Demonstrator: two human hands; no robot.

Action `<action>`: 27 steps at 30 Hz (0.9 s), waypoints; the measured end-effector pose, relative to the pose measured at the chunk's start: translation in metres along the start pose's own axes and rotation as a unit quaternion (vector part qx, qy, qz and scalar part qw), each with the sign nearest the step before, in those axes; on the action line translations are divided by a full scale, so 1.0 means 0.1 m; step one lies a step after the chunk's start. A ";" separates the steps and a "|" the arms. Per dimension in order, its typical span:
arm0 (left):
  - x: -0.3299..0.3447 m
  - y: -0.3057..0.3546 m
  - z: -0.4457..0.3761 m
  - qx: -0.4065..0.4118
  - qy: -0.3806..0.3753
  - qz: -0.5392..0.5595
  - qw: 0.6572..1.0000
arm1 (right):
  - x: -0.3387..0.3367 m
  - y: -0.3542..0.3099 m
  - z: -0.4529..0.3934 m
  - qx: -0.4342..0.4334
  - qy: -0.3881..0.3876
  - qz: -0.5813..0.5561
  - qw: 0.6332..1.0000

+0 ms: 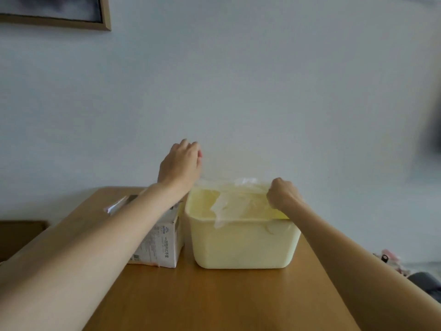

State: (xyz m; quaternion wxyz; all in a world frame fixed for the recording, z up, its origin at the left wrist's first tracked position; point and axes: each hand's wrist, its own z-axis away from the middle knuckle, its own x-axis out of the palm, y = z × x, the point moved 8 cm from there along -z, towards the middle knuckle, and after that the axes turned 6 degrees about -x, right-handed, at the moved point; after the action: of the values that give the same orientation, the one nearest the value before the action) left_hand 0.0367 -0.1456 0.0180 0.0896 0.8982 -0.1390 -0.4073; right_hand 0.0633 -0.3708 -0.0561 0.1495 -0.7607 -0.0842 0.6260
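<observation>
A pale yellow plastic bin (243, 244) stands on the wooden table (214, 299). A thin clear plastic bag (229, 204) hangs inside it and drapes over its near rim. My right hand (281, 195) grips the bag's edge at the bin's right rim, fingers curled. My left hand (180, 164) is raised above the bin's far left corner with fingers curled; it seems to pinch the bag's faint upper edge, though the film there is barely visible.
A white carton of disposable gloves (160, 244), its top open, sits just left of the bin, partly under my left forearm. A plain wall rises behind the table. A framed picture (55, 10) hangs at the upper left. Small items (389, 260) lie at the right, beyond the table.
</observation>
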 end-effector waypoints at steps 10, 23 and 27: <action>1.31 0.24 0.58 0.050 -0.554 -0.160 0.816 | 0.26 0.01 0.02 -0.049 -0.130 0.106 0.985; 1.49 0.18 0.62 0.029 -0.575 -0.273 0.770 | 0.67 -0.20 0.10 -0.089 -0.381 0.186 0.901; 1.49 0.26 0.60 0.045 -0.554 -0.241 0.795 | 0.65 -0.08 0.00 -0.057 -0.339 0.217 0.914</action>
State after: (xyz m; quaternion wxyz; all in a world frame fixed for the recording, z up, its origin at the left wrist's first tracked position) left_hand 0.0805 -0.2213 -0.1190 -0.1441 0.5262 0.0378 -0.8372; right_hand 0.0769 -0.3432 -0.1136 -0.0710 -0.5096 0.0024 0.8574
